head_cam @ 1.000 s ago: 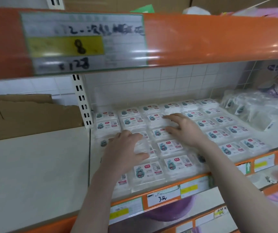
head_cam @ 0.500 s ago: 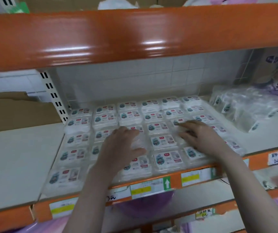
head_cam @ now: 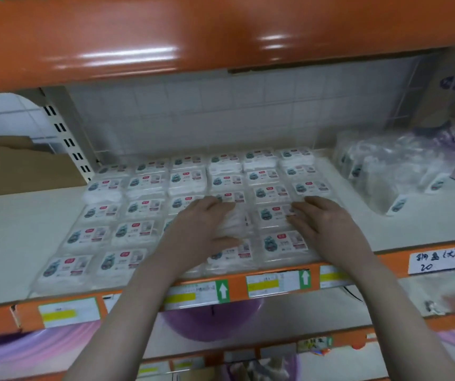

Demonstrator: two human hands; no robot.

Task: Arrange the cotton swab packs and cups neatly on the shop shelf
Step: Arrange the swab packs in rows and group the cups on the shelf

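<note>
Several flat cotton swab packs (head_cam: 138, 232) with teal and red labels lie in neat rows on the white shelf (head_cam: 6, 243). My left hand (head_cam: 199, 232) lies over one clear pack (head_cam: 236, 224) in the middle of the grid and holds it between fingers and spread thumb. My right hand (head_cam: 328, 226) rests flat, with straight fingers, on the packs in the rightmost columns near the front edge. No cups are visible.
A loose heap of clear-wrapped packs (head_cam: 385, 171) sits at the right, with a printed box (head_cam: 454, 105) behind it. An orange beam (head_cam: 221, 31) hangs low overhead. Cardboard (head_cam: 14, 166) lies at the left. Purple basins (head_cam: 212, 320) sit below the price strip (head_cam: 276, 281).
The view has shifted right and down, bringing the whole grid into sight. My right hand slid from the back rows toward the front right columns. My left hand stayed on its pack.
</note>
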